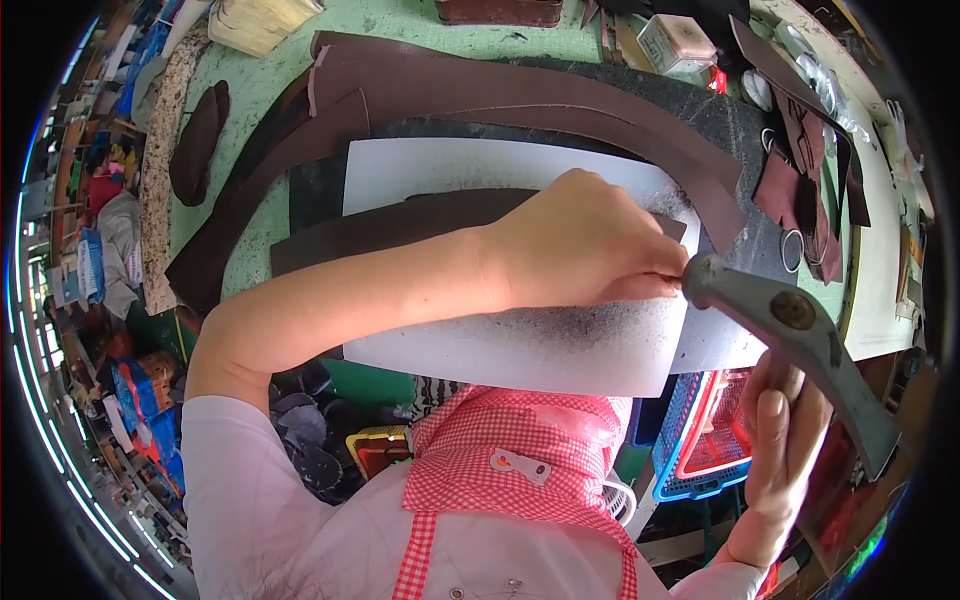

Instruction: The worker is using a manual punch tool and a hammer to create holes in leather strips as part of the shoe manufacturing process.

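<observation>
My left hand [585, 245] reaches across a white cutting board [520, 345] and pinches something small at its fingertips, hidden by the fingers, on a dark brown leather strip [390, 225]. My right hand [785, 440] grips the handle of a hammer [790, 335]. The grey metal hammer head sits right next to my left fingertips, near the board's right edge. A dark speckled patch marks the board under my left hand.
Long curved brown leather strips [480, 95] lie across the green workbench [270, 80] behind the board. Small leather pieces and metal rings [795, 250] sit at the right. A small box [675, 45] stands at the back. Blue and red baskets [700, 440] are below the bench.
</observation>
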Motion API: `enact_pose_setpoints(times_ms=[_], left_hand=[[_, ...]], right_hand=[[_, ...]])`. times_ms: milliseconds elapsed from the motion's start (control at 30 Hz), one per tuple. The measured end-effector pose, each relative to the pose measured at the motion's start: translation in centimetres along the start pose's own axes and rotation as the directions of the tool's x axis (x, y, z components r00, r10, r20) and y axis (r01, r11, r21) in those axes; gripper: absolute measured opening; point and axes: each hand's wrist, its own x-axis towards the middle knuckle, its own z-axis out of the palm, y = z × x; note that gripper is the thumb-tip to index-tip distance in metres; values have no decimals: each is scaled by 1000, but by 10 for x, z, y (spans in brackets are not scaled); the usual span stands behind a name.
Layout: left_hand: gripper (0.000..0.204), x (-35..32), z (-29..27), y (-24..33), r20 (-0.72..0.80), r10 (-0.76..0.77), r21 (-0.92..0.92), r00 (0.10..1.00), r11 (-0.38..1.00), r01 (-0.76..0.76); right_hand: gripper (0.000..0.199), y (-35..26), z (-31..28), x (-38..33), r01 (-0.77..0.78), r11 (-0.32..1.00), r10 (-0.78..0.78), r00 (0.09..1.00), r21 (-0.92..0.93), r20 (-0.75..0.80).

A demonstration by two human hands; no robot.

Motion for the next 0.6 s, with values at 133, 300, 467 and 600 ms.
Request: enact_pose_setpoints(times_ms=[133,300,467,600], left_hand=[[13,2,-8,-9,77,-249,-406,965,876,258],[17,3,-13,-11,159,-289,-499,944,802,329],[15,0,-8,-7,126,-306,-482,944,813,328],[14,-3,0,-5,1,-243,-308,970,923,231]], right_hand=[[50,24,-3,-23,-85,966,130,976,244,-173],[43,68,-58,-36,30,919,-42,999,392,23],[41,25,-69,37,-346,912,173,812,222,558],[21,-32,-57,80,-362,931,68,300,47,951]])
